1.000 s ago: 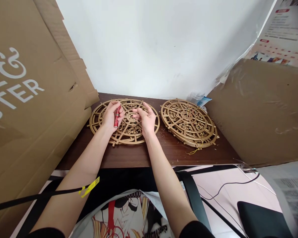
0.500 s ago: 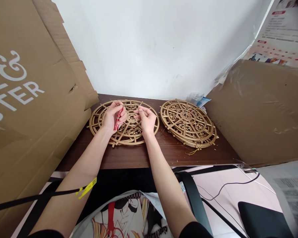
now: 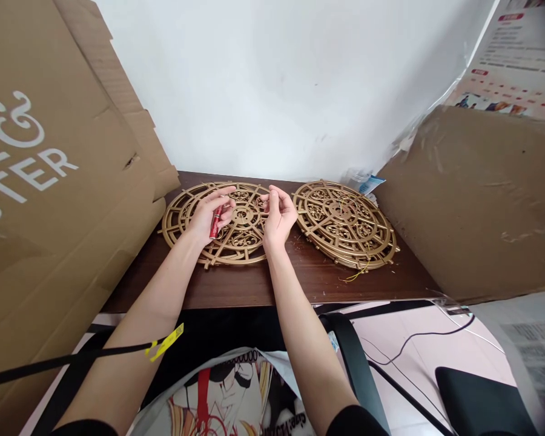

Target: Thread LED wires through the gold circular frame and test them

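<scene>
Two round gold openwork discs lie on a dark wooden shelf [image 3: 254,284]. Over the left disc [image 3: 229,242], my left hand [image 3: 206,215] is closed around a small red tube [image 3: 216,221], palm turned up. My right hand [image 3: 279,215] hovers at that disc's right edge with its fingertips pinched together; what they hold is too thin to make out. The second disc [image 3: 345,224], apparently a stack, sits to the right, untouched, with thin yellow wire [image 3: 356,275] trailing from its front edge.
Large cardboard sheets lean at the left [image 3: 49,181] and right [image 3: 476,200] of the shelf, against a white wall. Below the shelf are a black chair arm [image 3: 349,351], cables on a pink floor, and a black strap with a yellow tag [image 3: 166,342].
My right hand has lifted off the left disc's centre and moved right, fingers pinched. My left hand has rolled palm-up with the red tube.
</scene>
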A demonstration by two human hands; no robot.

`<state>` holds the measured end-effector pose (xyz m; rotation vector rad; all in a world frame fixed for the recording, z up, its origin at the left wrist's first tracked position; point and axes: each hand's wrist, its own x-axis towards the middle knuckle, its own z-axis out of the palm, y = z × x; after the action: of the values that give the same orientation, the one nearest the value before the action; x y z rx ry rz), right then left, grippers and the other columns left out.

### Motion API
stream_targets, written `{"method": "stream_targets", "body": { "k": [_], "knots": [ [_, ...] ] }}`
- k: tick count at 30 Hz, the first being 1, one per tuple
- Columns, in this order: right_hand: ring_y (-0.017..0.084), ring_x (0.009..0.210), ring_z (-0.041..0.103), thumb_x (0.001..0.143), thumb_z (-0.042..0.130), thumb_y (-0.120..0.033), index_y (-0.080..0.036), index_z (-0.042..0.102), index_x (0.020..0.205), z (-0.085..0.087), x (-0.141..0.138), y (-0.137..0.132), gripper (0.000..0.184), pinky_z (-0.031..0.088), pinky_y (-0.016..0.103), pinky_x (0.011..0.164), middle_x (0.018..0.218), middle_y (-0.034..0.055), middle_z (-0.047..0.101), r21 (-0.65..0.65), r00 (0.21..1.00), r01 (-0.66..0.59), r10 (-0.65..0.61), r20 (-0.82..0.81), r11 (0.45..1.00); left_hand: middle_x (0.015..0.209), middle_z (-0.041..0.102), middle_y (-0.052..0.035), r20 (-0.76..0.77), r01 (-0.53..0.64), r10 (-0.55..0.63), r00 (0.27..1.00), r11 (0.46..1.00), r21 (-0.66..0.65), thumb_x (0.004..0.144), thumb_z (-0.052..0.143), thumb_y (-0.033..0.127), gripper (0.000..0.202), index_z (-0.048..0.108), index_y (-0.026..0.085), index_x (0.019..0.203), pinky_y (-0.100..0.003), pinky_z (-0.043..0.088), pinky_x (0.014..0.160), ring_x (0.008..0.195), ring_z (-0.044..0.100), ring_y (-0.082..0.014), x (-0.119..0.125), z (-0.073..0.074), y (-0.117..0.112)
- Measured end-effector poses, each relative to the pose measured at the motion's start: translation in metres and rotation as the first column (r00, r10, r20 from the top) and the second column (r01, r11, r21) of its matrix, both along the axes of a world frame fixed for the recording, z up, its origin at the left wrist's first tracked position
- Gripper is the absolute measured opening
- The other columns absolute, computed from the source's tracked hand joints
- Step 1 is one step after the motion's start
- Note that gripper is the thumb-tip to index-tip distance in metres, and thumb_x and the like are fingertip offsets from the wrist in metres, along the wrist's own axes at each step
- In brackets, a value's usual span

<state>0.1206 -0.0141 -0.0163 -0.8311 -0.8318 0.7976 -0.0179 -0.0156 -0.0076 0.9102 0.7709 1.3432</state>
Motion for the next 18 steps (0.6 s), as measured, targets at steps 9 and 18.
{"method": "stream_targets", "body": {
  "k": [9, 18],
  "knots": [
    [0.007, 0.06, 0.051, 0.085, 0.061, -0.023, -0.019, 0.067, 0.089, 0.006, 0.004, 0.002, 0.009, 0.049, 0.021, 0.063, 0.07, -0.0023, 0.062, 0.068, 0.834, -0.434, 0.429, -0.347, 0.898, 0.105, 0.071, -0.013, -0.158, 0.097, -0.088, 0.983, 0.994, 0.054, 0.072, 0.069, 0.012, 0.046, 0.068, 0.015, 0.118, -0.015, 0.026, 0.037, 0.054, 0.045, -0.0045, 0.003, -0.002, -0.002],
    [0.006, 0.054, 0.043, 0.094, 0.046, -0.014, -0.021, 0.062, 0.087, 0.011, 0.013, 0.004, 0.019, 0.045, 0.018, 0.057, 0.063, -0.0056, 0.049, 0.169, 0.625, -0.493, 0.483, -0.613, 0.853, 0.076, 0.064, -0.0023, -0.589, 0.243, -0.138, 0.796, 0.965, 0.103, 0.08, 0.068, 0.028, 0.048, 0.065, 0.02, 0.127, -0.019, 0.022, 0.036, 0.041, 0.032, -0.0022, 0.007, -0.007, -0.006]
  ]
}}
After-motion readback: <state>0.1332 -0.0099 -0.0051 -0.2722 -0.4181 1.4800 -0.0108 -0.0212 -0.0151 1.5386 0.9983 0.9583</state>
